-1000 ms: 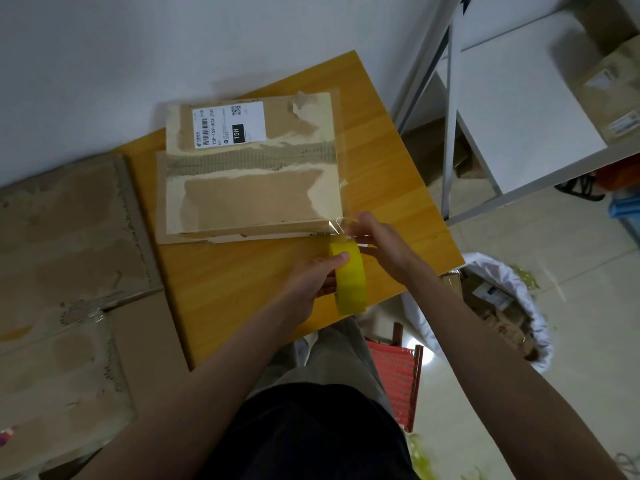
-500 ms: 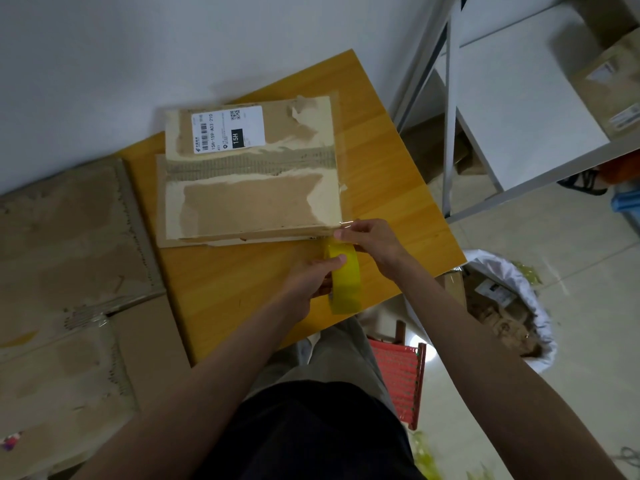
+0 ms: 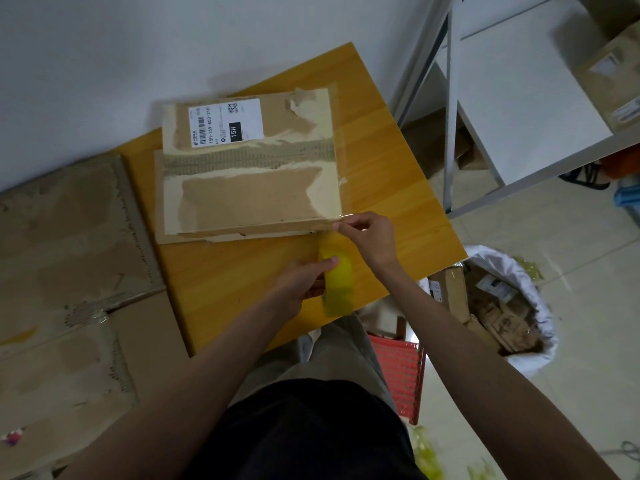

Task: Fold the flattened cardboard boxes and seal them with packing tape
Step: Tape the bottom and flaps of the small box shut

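Observation:
A worn cardboard box (image 3: pixel 249 174) with a white shipping label lies on the orange wooden table (image 3: pixel 388 168). A clear strip of tape runs down its right side. My left hand (image 3: pixel 301 282) grips a yellow tape roll (image 3: pixel 337 285) just below the box's near right corner. My right hand (image 3: pixel 367 237) pinches the clear tape at that corner, fingertips touching the box edge. The stretch of tape between roll and corner is barely visible.
Flattened cardboard sheets (image 3: pixel 62 271) lie to the left of the table. A white metal shelf (image 3: pixel 512 91) stands at the right, with a box on it. A white bag of cardboard scraps (image 3: pixel 502 306) sits on the floor. A red basket (image 3: pixel 398 368) is under the table's near edge.
My right hand has shifted slightly left and up, pressing the tape end onto the box's near right corner. The roll in my left hand has stayed close below it.

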Demonstrator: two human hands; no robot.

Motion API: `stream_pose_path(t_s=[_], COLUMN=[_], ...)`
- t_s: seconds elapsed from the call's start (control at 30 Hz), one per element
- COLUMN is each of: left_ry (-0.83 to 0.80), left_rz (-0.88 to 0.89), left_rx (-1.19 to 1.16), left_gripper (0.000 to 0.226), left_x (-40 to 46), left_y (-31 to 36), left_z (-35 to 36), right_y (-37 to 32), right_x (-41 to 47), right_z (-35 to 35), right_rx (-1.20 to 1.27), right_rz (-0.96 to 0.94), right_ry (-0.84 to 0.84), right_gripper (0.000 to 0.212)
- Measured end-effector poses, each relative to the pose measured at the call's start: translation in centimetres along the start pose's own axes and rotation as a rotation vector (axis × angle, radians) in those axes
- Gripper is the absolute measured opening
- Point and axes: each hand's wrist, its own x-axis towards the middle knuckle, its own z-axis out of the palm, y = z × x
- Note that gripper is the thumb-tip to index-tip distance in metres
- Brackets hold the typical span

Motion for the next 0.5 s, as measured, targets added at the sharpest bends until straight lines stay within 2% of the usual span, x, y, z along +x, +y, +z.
stream_pose_path(t_s=[0.07, 0.13, 0.23, 0.37, 0.43, 0.5], left_ry=[-0.008, -0.017, -0.034, -0.059, -0.076, -0.094], left_rz=[0.003, 0.007, 0.022, 0.028, 0.031, 0.055], left_rx=[0.003, 0.008, 0.012, 0.030, 0.036, 0.033], left_gripper=[0.046, 0.044, 0.038, 0.037, 0.037, 0.033], left_x=[0.0, -0.2, -0.5, -0.9, -0.9, -0.9], left_y=[0.2, 0.3, 0.1, -0.5, -0.9, -1.3], left_z=[-0.2, -0.4, -0.6, -1.0, -1.3, -1.4], right_y=[0.0, -0.3, -0.4, -0.1, -0.3, -0.7], right_x=[0.0, 0.0, 0.3, 0.2, -0.6, -2.1], right_z=[0.4, 0.6, 0.6, 0.1, -0.7, -1.6], right_rx=[-0.062, -0.125, -0.174, -0.147, -0.081, 0.038], right_rz=[-0.052, -0.057, 0.043, 0.186, 0.304, 0.430], right_ry=[0.052, 0.081, 0.066, 0.067, -0.003, -0.143], right_gripper=[0.008, 0.017, 0.033, 0.042, 0.044, 0.052])
